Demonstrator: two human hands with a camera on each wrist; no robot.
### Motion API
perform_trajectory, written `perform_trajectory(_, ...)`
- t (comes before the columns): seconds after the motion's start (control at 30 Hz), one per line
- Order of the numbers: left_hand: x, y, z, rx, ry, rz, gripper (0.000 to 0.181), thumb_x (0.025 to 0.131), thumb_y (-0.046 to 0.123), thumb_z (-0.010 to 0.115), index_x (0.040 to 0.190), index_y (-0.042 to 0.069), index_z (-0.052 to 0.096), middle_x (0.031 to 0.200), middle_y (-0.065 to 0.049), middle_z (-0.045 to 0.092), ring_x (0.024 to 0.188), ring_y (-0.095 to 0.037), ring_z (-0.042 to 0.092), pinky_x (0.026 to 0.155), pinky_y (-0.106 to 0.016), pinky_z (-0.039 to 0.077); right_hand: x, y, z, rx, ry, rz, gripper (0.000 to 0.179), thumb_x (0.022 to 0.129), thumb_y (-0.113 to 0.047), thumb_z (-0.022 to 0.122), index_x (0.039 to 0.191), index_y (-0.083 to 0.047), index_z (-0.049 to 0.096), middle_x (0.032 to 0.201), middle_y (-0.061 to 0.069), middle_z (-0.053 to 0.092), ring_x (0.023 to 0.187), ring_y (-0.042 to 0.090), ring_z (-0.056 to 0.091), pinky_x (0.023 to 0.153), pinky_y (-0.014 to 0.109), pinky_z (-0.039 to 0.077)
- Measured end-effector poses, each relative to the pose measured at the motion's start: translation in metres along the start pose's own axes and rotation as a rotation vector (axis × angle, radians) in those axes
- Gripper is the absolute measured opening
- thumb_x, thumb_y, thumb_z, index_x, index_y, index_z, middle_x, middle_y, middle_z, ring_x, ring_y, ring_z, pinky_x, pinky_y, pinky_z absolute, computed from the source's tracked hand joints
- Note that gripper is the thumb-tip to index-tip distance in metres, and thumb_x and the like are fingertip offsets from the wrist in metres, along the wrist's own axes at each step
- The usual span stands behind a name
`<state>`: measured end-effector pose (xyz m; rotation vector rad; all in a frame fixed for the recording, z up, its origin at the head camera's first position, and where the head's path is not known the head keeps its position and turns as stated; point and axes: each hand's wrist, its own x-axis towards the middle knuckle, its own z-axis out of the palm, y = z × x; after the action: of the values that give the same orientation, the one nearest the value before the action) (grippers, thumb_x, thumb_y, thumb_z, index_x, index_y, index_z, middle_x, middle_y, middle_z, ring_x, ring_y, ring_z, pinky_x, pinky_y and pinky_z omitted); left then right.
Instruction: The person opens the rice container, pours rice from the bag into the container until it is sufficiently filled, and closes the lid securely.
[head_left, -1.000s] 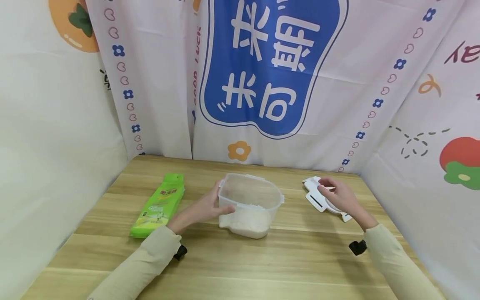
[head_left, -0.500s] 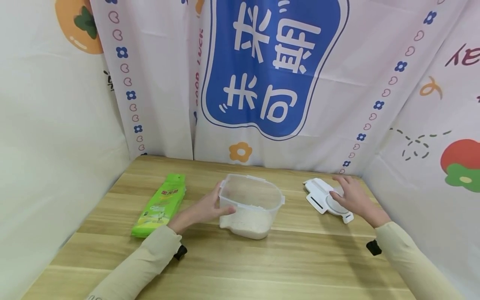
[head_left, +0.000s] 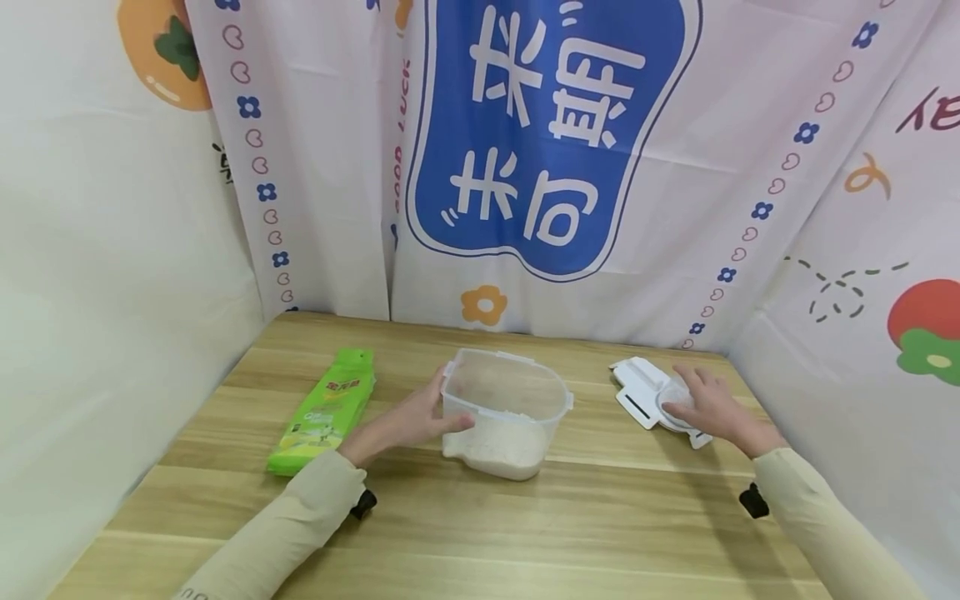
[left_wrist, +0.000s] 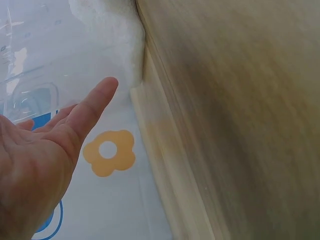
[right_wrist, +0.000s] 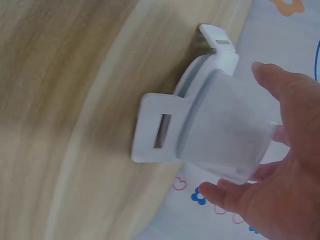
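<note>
A clear plastic container (head_left: pixel 498 385) stands on the table, its lower part filled with white rice (head_left: pixel 506 446). My left hand (head_left: pixel 412 417) lies along its left side, thumb extended at the front and the fingers behind its left rim. Farther right is a white lid (head_left: pixel 641 392) with slotted latch tabs, bearing a clear cup-like piece (right_wrist: pixel 227 125). Around that piece my right hand (head_left: pixel 712 404) spreads its thumb and fingers. The right wrist view shows a gap at the thumb; whether the other fingers touch it, I cannot tell.
A green printed bag (head_left: pixel 326 412) lies flat on the wooden table (head_left: pixel 480 533), left of the container. Printed cloth (head_left: pixel 322 208) hangs behind the table and along both sides.
My right hand has moved right across the lid and come lower beside the clear cup-like piece, uncovering more of the lid. My left hand stays by the container. The head view shifts slightly.
</note>
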<state>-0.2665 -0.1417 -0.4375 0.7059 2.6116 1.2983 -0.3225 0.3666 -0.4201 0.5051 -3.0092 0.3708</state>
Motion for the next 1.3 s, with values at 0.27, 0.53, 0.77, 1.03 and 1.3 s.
perform_trajectory(0.27,-0.002,0.000,0.001,-0.028,-0.008,0.007,0.104,0.088,0.050,0.068,0.157,0.032,-0.007,0.149,-0.018,0.045,0.131,-0.035,0.051,0.107,-0.052,0.044,0.004,0.013,0.010,0.132,-0.033,0.074,0.088,0.089,-0.042,0.070,0.147,0.009,0.028,0.136,0.049,0.030,0.115,0.059,0.050,0.094,0.068,0.044)
perform_trajectory(0.53,-0.003,-0.001,-0.001,-0.049,-0.010,0.013,0.102,0.089,0.043,0.070,0.158,0.030,-0.004,0.150,-0.019,0.042,0.134,-0.034,0.048,0.109,-0.050,0.043,0.005,0.015,0.010,0.167,0.027,0.084,0.086,0.087,-0.044,0.071,0.145,0.006,0.034,0.134,0.044,0.038,0.115,0.056,0.051,0.095,0.067,0.043)
perform_trajectory(0.77,-0.003,-0.003,0.001,-0.029,-0.007,0.014,0.099,0.089,0.049,0.068,0.158,0.031,0.000,0.153,-0.019,0.039,0.136,-0.035,0.046,0.111,-0.052,0.040,0.006,0.011,0.006,0.178,0.139,0.087,0.074,0.089,-0.041,0.070,0.139,0.007,0.044,0.133,0.041,0.045,0.120,0.055,0.044,0.098,0.067,0.038)
perform_trajectory(1.03,-0.006,-0.004,0.003,-0.018,0.000,0.005,0.102,0.089,0.052,0.067,0.158,0.030,-0.004,0.160,-0.015,0.028,0.137,-0.034,0.046,0.111,-0.049,0.042,0.009,0.002,0.007,0.246,0.341,0.070,0.060,0.087,-0.035,0.073,0.127,0.008,0.057,0.125,0.033,0.057,0.116,0.048,0.050,0.099,0.061,0.038)
perform_trajectory(1.3,-0.008,-0.002,0.002,-0.007,-0.002,-0.015,0.100,0.088,0.057,0.065,0.156,0.040,-0.006,0.161,-0.014,0.026,0.136,-0.036,0.046,0.110,-0.051,0.042,0.009,-0.005,0.005,0.322,0.461,0.105,0.055,0.089,-0.033,0.071,0.123,0.009,0.059,0.122,0.032,0.057,0.114,0.045,0.049,0.099,0.058,0.037)
